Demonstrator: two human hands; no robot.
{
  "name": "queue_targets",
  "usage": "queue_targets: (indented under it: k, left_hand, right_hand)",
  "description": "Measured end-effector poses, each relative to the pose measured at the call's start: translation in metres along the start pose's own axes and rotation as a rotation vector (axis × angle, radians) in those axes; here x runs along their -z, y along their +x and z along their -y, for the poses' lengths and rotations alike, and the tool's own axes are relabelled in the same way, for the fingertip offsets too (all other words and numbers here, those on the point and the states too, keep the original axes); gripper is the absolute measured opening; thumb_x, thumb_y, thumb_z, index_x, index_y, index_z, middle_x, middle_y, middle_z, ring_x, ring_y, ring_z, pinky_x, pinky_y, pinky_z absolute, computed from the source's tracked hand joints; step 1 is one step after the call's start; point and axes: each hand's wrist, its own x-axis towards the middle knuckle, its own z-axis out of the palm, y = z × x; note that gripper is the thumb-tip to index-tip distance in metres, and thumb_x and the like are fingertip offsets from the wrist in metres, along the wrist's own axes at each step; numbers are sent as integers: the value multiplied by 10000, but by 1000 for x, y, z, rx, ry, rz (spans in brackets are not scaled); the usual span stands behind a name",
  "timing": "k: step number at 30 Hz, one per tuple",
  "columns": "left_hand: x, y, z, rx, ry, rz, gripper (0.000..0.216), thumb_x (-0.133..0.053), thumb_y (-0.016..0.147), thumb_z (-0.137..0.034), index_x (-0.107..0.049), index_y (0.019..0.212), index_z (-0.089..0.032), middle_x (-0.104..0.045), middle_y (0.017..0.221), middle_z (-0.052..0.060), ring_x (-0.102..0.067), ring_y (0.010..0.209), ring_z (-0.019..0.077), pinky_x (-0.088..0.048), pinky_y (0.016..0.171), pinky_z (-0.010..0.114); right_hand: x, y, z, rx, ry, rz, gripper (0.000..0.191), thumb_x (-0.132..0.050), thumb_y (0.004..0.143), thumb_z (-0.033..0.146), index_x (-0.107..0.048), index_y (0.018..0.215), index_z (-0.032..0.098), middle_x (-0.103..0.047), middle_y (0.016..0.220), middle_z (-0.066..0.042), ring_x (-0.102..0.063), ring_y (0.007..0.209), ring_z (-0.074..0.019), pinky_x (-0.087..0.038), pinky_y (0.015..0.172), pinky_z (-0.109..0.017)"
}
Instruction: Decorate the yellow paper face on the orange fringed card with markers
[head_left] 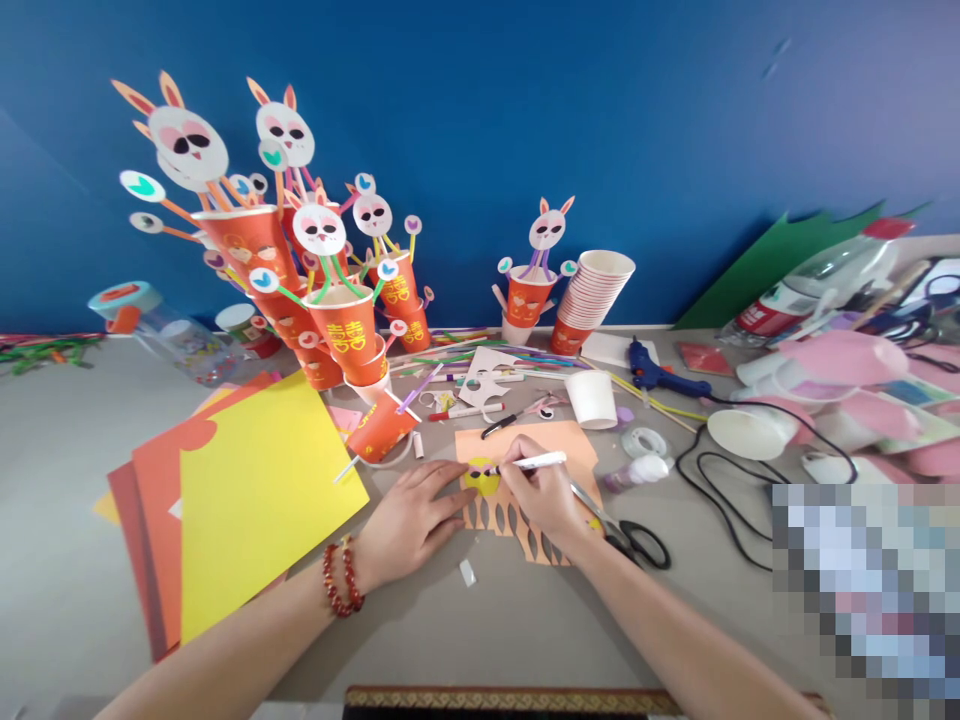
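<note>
In my right hand (pixel 541 492) is a white marker (pixel 541 461), pinched between thumb and fingers, its dark tip touching a small yellow paper circle (pixel 480 486). Dark eye shapes and some pinkish marks show on the circle. My left hand (pixel 416 515), with a red bead bracelet (pixel 335 582) at its wrist, lies flat with fingers stretched to the circle's left edge. Under the circle is a peach-orange paper sheet (pixel 577 445) with leaf-shaped holes cut along its near side. Black-handled scissors (pixel 646 543) lie partly behind my right hand.
Red paper cups with rabbit figures (pixel 341 335) stand stacked at back left. Coloured sheets (pixel 255 520) lie left. Behind the hands are a tipped red cup (pixel 381 427), a white cup (pixel 591 399) and a cup stack (pixel 592 300). A blue glue gun (pixel 664 372) trails its black cord (pixel 712 480) rightward.
</note>
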Motion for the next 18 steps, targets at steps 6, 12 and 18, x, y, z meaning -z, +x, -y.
queue_targets:
  k: [6, 12, 18]
  left_hand:
    - [0, 0, 0, 3, 6, 19, 375, -492, 1025, -286, -600, 1383, -261, -528, 1490, 114, -487, 1362, 305, -456, 1106, 517]
    - [0, 0, 1, 0, 5, 9, 367, -496, 1025, -292, -609, 1374, -268, -532, 1486, 109, -492, 1356, 300, -452, 1112, 510]
    - [0, 0, 0, -5, 6, 10, 366, -491, 1027, -285, -605, 1374, -254, -531, 1486, 117, -490, 1356, 304, -453, 1108, 516]
  right_hand:
    - [0, 0, 1, 7, -9, -13, 170, -528, 823, 275, -464, 671, 233, -404, 533, 73, -353, 458, -105, -242, 460, -243]
    - [0, 0, 0, 2, -8, -12, 177, -537, 829, 277, -462, 674, 232, -409, 535, 72, -360, 462, -104, -249, 469, -242]
    - [0, 0, 0, 7, -5, -5, 167, -533, 842, 281, -474, 694, 232, -401, 544, 76, -361, 467, -105, -248, 470, -244]
